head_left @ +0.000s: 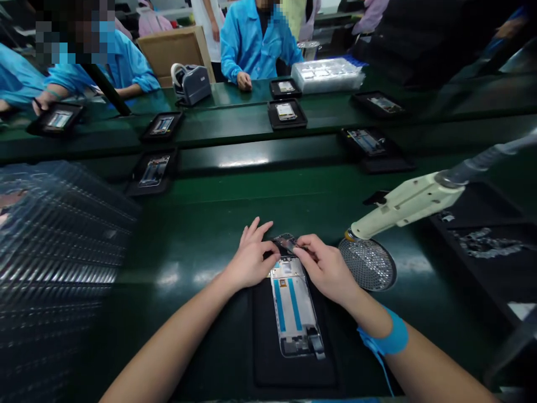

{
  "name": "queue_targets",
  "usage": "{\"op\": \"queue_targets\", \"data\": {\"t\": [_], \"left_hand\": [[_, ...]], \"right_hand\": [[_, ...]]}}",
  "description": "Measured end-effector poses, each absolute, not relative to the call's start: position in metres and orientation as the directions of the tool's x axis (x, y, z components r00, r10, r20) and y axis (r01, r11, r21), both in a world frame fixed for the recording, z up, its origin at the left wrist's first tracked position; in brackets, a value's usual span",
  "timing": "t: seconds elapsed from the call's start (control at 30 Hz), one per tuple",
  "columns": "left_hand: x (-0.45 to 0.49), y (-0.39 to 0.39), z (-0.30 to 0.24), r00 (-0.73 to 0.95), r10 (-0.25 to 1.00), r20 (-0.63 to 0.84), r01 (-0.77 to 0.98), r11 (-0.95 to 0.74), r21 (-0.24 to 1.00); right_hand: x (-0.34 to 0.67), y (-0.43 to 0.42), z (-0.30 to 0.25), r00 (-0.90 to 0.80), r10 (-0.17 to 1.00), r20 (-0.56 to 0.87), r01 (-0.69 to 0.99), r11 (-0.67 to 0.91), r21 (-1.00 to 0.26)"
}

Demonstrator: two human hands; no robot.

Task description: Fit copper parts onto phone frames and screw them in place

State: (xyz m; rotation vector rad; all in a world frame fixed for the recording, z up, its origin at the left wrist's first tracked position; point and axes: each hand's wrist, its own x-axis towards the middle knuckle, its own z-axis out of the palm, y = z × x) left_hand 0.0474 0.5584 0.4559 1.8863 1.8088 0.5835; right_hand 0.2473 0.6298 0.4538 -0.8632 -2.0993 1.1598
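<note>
A phone frame [296, 308] with two blue adhesive strips lies face down in a black tray [289, 372] in front of me. Between the thumb and fingers of my right hand [325, 266] is a small circuit board [287, 242], dark and partly hidden, tilted just above the frame's top end. The thumb and index finger of my left hand [254, 260] come together at the frame's upper left corner, while its other fingers are spread. What that pinch holds, if anything, I cannot make out. A blue wrist strap [392, 333] circles my right wrist.
A round mesh-faced nozzle [368, 264] on a pale arm stands close by my right hand. Stacked clear trays [62, 252] fill the left. Boards lie in a dark tray [499, 263] at right. Beyond, trays with phone frames [155, 170] line the green bench; people in blue sit opposite.
</note>
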Motion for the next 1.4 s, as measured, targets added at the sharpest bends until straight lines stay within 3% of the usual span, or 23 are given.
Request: {"op": "queue_targets", "data": {"t": [0.1, 0.27, 0.4, 0.53, 0.77, 0.97, 1.27, 1.4], "left_hand": [[0.051, 0.558, 0.454, 0.004, 1.0, 0.028, 0.806, -0.02, 0.592], [0.062, 0.526, 0.462, 0.102, 0.937, 0.334, 0.845, -0.259, 0.469], [0.074, 0.496, 0.464, 0.252, 0.928, 0.274, 0.818, -0.355, 0.451], [0.078, 0.485, 0.457, 0.27, 0.934, 0.233, 0.811, -0.351, 0.467], [0.075, 0.481, 0.452, 0.279, 0.908, 0.313, 0.773, -0.406, 0.487], [0.078, 0.476, 0.454, 0.296, 0.896, 0.331, 0.792, -0.424, 0.44], [0.081, 0.471, 0.454, 0.282, 0.901, 0.331, 0.832, -0.401, 0.383], [0.082, 0.47, 0.454, 0.282, 0.896, 0.343, 0.843, -0.402, 0.358]], "right_hand": [[0.246, 0.631, 0.449, -0.58, 0.807, 0.116, 0.187, 0.27, -0.945], [0.252, 0.633, 0.449, -0.52, 0.851, 0.069, 0.111, 0.148, -0.983], [0.255, 0.625, 0.458, -0.639, 0.769, 0.002, 0.166, 0.14, -0.976], [0.254, 0.619, 0.464, -0.734, 0.68, 0.003, 0.208, 0.228, -0.951], [0.268, 0.631, 0.467, -0.74, 0.646, -0.19, 0.218, -0.038, -0.975], [0.275, 0.633, 0.469, -0.707, 0.68, -0.195, 0.376, 0.129, -0.917], [0.268, 0.627, 0.465, -0.735, 0.677, -0.035, 0.353, 0.338, -0.873], [0.267, 0.624, 0.463, -0.716, 0.697, -0.032, 0.374, 0.345, -0.861]]}}
